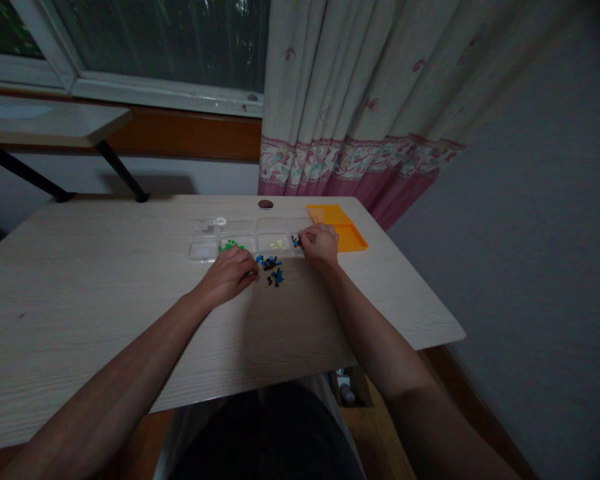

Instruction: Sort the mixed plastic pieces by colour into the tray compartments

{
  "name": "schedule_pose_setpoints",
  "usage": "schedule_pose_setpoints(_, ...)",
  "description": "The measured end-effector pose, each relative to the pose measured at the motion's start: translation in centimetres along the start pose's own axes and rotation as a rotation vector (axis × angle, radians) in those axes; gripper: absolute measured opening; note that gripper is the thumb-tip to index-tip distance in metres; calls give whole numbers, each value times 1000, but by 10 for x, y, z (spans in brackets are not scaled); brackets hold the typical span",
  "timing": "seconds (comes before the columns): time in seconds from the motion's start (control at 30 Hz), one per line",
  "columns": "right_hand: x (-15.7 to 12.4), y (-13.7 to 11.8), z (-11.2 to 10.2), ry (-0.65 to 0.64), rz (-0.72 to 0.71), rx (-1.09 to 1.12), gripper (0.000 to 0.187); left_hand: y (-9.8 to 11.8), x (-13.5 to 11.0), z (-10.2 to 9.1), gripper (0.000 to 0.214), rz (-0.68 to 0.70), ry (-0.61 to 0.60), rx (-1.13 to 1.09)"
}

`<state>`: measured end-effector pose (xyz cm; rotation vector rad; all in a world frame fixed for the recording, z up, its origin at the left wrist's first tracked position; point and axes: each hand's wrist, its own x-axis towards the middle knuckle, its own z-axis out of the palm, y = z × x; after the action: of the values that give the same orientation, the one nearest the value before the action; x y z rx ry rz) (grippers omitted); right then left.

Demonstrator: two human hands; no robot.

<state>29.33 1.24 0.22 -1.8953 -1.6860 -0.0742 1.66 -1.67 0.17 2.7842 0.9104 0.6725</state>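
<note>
A clear plastic compartment box (199, 251) lies open on the table. Green pieces (229, 246) fill one front compartment and pale yellow pieces (279, 245) lie in another. Small blue and dark pieces (296, 241) sit in the right-hand compartment, where my right hand (321, 243) reaches with its fingers pinched. In front of the box is a loose pile of small blue, black and yellow pieces (270, 265). At the pile's left edge rests my left hand (230, 274), fingers curled together. Anything between the fingertips of either hand is too small to make out.
An orange two-part tray (351, 238) lies right of the box, partly behind my right hand. A dark oval object (265, 205) sits at the table's back edge. A raised shelf (95, 130) on black legs stands back left. A curtain (340, 160) hangs behind the table (130, 267).
</note>
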Motion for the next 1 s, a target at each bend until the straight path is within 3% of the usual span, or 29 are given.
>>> schedule_pose_setpoints(0.33,0,0,2,0,-35,38,29,4,1,1,16,-2,10,44)
schedule_pose_setpoints(0.5,-1,-2,1,41,-77,47,28,4,2,2,18,-27,80,24)
schedule_pose_setpoints(0.67,-11,-19,-4,73,-245,137,25,4,2,2,19,-98,193,-8)
schedule_pose_setpoints(0.87,-30,-47,-10,-87,-604,208,24,5,4,1,21,-174,274,-62)
schedule_pose_setpoints(1.0,-39,-59,-11,-158,-679,245,22,7,5,1,24,-203,286,-109)
